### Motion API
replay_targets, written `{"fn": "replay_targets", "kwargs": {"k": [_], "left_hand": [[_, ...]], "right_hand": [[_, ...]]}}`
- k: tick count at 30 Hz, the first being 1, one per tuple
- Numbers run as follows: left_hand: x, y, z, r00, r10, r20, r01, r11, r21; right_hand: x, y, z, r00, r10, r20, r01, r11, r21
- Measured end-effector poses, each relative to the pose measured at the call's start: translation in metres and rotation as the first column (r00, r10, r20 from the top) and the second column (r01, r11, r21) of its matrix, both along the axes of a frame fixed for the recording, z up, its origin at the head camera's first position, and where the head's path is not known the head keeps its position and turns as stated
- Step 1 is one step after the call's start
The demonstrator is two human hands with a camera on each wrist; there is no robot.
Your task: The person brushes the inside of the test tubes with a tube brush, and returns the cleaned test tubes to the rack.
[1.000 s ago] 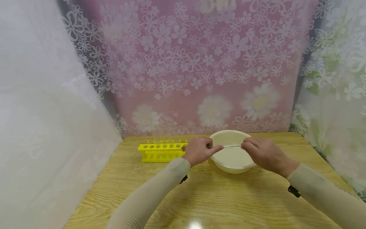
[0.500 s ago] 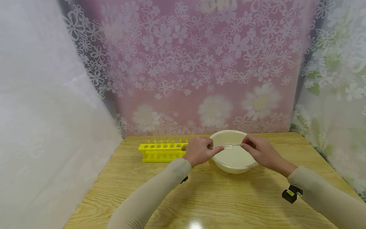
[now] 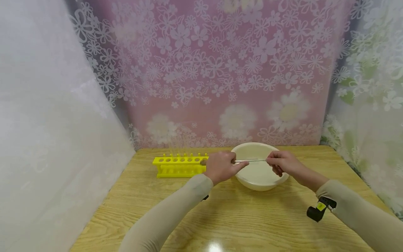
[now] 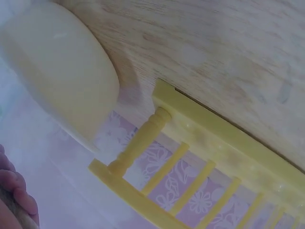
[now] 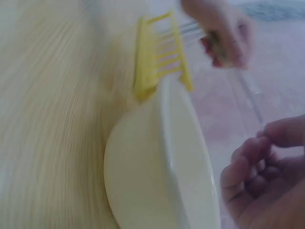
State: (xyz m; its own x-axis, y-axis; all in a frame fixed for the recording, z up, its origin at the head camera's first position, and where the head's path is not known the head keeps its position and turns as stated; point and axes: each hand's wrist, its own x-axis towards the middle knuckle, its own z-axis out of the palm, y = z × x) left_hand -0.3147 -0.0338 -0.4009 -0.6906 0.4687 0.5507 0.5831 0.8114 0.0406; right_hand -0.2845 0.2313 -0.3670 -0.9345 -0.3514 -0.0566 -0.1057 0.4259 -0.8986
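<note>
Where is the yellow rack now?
In the head view, the yellow rack stands on the table, left of the cream bowl, partly hidden by the left hand.

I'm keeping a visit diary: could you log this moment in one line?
left hand: grips clear tube; right hand: pinches thin rod; below: cream bowl; nearby: yellow rack

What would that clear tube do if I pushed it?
The clear tube seems stiff, sticking straight out from the left hand without drooping. It might roll, since it looks slim and round. Clear like glass, it could break.
</note>
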Motion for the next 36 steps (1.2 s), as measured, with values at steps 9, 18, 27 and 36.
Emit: {"fn": "replay_targets", "kwargs": {"k": [9,18,27,36], "left_hand": [[-0.001,0.0,-0.001,1.0,0.009,-0.009,-0.009,0.999,-0.031],[-0.005,-0.002,0.001,0.995,-0.014,0.095,0.008,0.997,0.073],[-0.005,-0.004,0.0,0.99,-0.072,0.12,0.059,0.992,0.11],[-0.005,-0.004,-0.003,0.991,-0.074,0.114,0.061,0.992,0.11]], "right_hand": [[-0.004,0.004,0.002,0.985,0.039,0.165,-0.026,0.996,-0.084],[0.003,-0.003,-0.013,0.849,0.016,-0.528,0.098,0.977,0.188],[0.004,-0.001,-0.021,0.358,0.223,-0.907,0.234,0.919,0.318],[0.003,0.004,-0.022,0.245,0.281,-0.928,0.206,0.92,0.333]]}}
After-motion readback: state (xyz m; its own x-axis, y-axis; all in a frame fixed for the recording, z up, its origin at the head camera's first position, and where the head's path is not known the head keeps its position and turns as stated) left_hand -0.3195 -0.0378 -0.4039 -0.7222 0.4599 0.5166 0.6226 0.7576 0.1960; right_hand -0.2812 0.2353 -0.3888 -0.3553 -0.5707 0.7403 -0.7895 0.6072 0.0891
